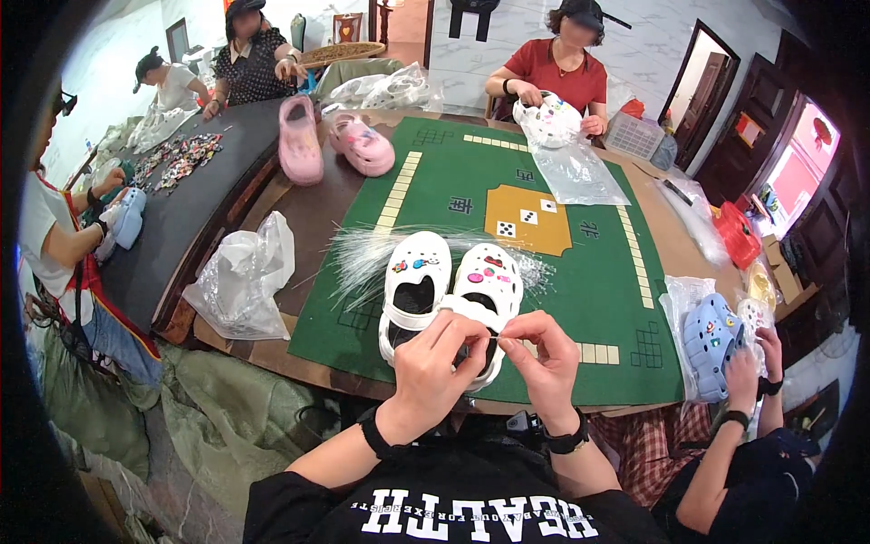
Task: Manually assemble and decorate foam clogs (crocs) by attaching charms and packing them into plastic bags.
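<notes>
Head view: at lower centre of the frame, the left hand (pixel 442 361) and right hand (pixel 546 363) have fingers pinched together over the white clogs (pixel 419 258); any item gripped is indistinct. The clogs sit mid-frame on a green mat (pixel 594 290).

It's a workshop: clogs (pixel 365 150) and colourful bits (pixel 186 161) cover tables (pixel 240 131).

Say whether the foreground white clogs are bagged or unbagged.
Unbagged: the white clogs show bare, no bag around them, with the left hand and right hand at one clog's strap.
</notes>
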### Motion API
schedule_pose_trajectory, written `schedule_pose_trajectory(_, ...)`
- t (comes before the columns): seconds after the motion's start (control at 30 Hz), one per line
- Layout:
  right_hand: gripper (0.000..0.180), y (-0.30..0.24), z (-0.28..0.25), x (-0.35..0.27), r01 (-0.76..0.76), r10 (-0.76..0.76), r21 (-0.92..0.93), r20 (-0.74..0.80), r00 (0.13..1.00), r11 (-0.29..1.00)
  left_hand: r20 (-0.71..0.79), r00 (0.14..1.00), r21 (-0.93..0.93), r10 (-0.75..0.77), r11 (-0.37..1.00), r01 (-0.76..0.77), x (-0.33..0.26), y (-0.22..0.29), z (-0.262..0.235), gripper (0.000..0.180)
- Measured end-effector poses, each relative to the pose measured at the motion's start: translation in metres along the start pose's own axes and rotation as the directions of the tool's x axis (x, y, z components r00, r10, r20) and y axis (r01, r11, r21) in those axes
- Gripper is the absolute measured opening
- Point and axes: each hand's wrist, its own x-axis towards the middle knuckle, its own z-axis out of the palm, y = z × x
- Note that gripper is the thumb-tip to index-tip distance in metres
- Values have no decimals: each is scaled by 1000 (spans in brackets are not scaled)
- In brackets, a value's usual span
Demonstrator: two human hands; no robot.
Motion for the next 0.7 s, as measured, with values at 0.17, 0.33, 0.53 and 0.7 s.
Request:
schedule_pose_trajectory(0.17,12,0,-1,0,16,-16,-44,-1,1000,999,1,1000,29,25,999,-25,-1,0,1,17)
schedule_pose_trajectory(0.33,12,1,0,0,101,-100,-144,15,995,984,13,1000,36,29,999,-29,-2,1,2,17)
schedule_pose_trajectory(0.53,16,-9,-1,5,210,-191,-294,92,977,932,60,998,46,26,999,-29,-4,-2,1,15)
schedule_pose_trajectory(0.7,20,-9,2,3,308,-271,-420,146,951,853,55,998,46,-41,998,38,-11,-6,3,11)
